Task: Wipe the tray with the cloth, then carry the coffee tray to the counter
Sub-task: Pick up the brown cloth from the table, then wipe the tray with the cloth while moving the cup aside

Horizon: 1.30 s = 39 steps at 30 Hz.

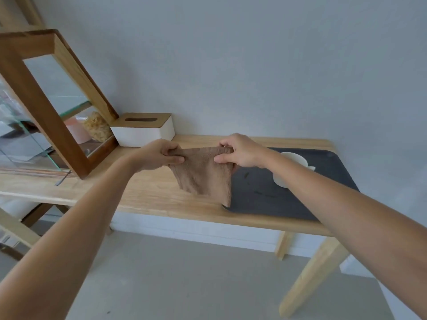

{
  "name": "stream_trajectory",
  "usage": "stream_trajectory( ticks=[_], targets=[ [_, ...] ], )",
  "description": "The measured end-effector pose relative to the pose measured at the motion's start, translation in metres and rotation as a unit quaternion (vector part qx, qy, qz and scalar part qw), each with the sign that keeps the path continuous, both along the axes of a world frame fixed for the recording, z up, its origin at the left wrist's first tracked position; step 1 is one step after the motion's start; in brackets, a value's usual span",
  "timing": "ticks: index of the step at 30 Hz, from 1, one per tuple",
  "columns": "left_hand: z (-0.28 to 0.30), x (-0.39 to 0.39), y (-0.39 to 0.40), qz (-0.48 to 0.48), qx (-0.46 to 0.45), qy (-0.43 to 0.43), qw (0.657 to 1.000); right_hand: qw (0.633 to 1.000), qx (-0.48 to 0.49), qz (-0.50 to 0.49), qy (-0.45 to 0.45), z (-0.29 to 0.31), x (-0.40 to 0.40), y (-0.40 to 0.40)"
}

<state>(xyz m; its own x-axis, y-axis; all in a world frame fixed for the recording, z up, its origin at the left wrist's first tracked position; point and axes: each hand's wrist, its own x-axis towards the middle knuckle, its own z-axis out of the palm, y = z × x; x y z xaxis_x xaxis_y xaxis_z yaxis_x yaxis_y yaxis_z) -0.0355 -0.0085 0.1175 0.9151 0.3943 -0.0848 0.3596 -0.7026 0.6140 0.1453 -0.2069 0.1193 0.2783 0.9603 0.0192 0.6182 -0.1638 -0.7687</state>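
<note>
**Cloth readied above the tray**

Head view: the tan cloth [203, 174] hangs between both hands over the wooden table [147, 195], its lower corner near the left edge of the dark tray [258, 195], which carries a white cup [293, 162]. Fold the cloth into a flat pad, then wipe around the cup. The left hand [161, 155] and right hand [240, 151] each pinch a top corner, forearms stretched forward, knuckles up.

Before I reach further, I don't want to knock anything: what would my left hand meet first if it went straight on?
Probably the tissue box, just beyond the left hand gripping the cloth; depth is unclear.
</note>
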Motion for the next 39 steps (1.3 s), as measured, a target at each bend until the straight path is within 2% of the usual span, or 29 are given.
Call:
stream_trajectory(
  ticks=[3, 7, 10, 13, 17, 20, 24, 31, 39],
  targets=[
    [0.016, 0.019, -0.024, -0.023, -0.013, -0.032, 0.999, 1.000, 0.004, -0.019, -0.019, 0.021, 0.020, -0.025],
    [0.004, 0.054, -0.055, -0.051, -0.025, -0.054, 0.997, 0.991, -0.027, -0.049, -0.121, 0.022, 0.041, -0.055],
    [-0.025, 0.072, -0.075, -0.057, -0.027, -0.064, 0.996, 0.976, -0.058, -0.059, -0.200, 0.001, 0.048, -0.076],
    [-0.056, 0.076, -0.093, -0.055, 0.020, -0.086, 0.995, 0.960, -0.107, -0.057, -0.252, -0.028, 0.048, -0.094],
    [-0.090, 0.056, -0.109, -0.050, 0.026, -0.055, 0.997, 0.961, -0.141, -0.029, -0.236, -0.066, 0.039, -0.113],
    [-0.112, 0.031, -0.121, -0.009, 0.015, -0.082, 0.996, 0.967, -0.108, -0.033, -0.227, -0.092, 0.031, -0.116],
    [-0.141, 0.019, -0.151, 0.095, 0.062, -0.069, 0.991, 0.963, -0.058, 0.010, -0.262, -0.115, 0.019, -0.104],
    [-0.159, 0.040, -0.179, 0.207, 0.035, -0.088, 0.974, 0.956, -0.112, 0.037, -0.268, -0.129, 0.019, -0.076],
    [-0.163, 0.055, -0.182, 0.308, 0.008, -0.147, 0.940, 0.956, -0.126, -0.007, -0.266, -0.135, 0.028, -0.053]
  ],
)
